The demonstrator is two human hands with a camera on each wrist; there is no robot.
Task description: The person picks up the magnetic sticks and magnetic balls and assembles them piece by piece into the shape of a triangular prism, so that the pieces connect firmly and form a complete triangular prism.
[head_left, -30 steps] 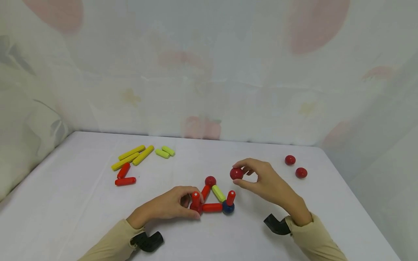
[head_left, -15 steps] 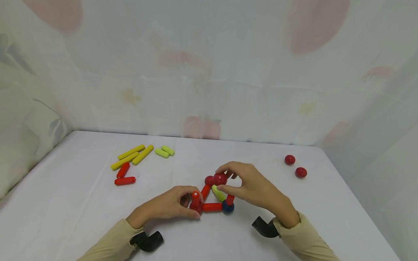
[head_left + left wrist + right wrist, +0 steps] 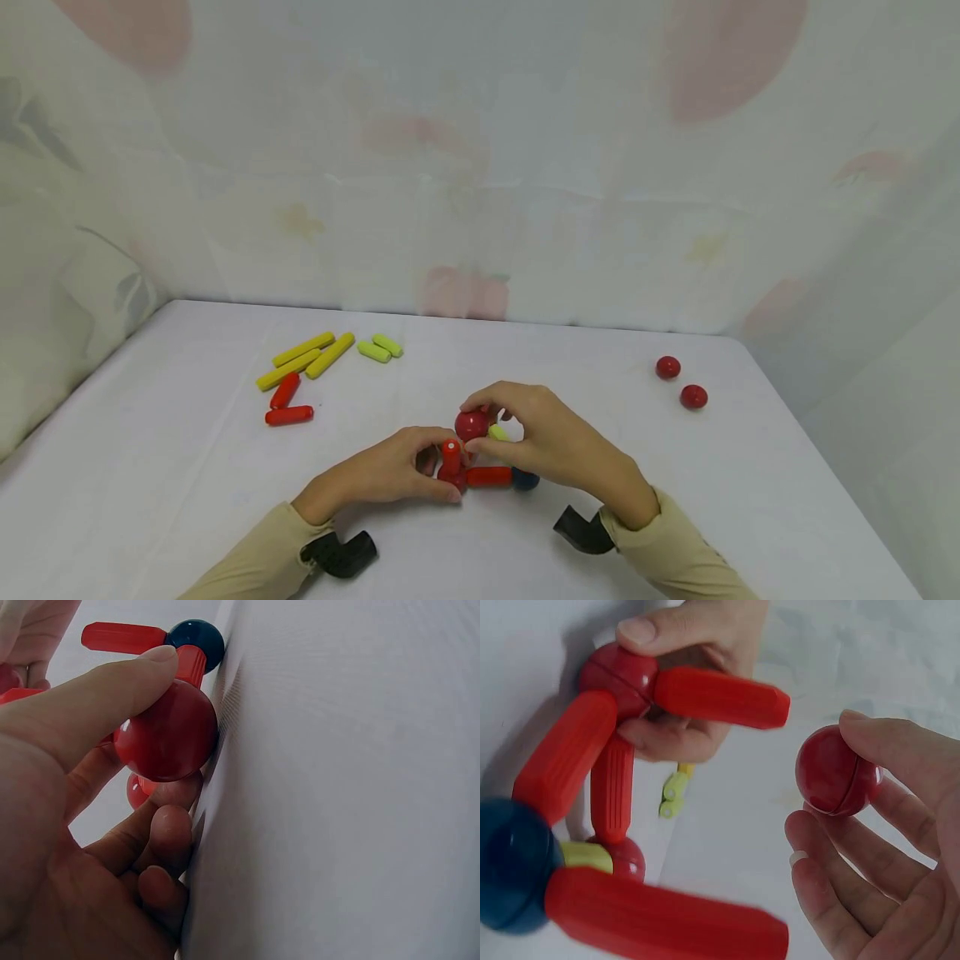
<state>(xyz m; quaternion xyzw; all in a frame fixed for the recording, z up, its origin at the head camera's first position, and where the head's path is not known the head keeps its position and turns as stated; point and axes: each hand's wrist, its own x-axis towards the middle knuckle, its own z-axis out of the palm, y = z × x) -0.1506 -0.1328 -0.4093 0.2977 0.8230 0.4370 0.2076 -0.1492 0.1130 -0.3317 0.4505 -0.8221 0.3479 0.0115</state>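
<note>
My left hand (image 3: 390,468) grips a red ball (image 3: 452,477) at the left corner of a triangle of rods and balls on the table. From that ball a short red rod (image 3: 451,455) stands up. Another red rod (image 3: 489,477) joins it to a blue ball (image 3: 526,479), which bears its own upright red rod (image 3: 667,915) in the right wrist view. A light green rod (image 3: 587,856) runs from the blue ball to a far red ball (image 3: 632,860). My right hand (image 3: 562,437) pinches a loose red ball (image 3: 471,426) above the triangle, apart from the left upright rod's end.
Several yellow rods (image 3: 330,356), two light green rods (image 3: 374,352) and two red rods (image 3: 289,415) lie at the back left. Two red balls (image 3: 693,397) rest at the right. A patterned cloth (image 3: 480,167) hangs behind the white table (image 3: 150,467).
My right hand has carried its red ball leftward, over the triangle, to near the left upright rod. My left hand has stayed on the corner ball.
</note>
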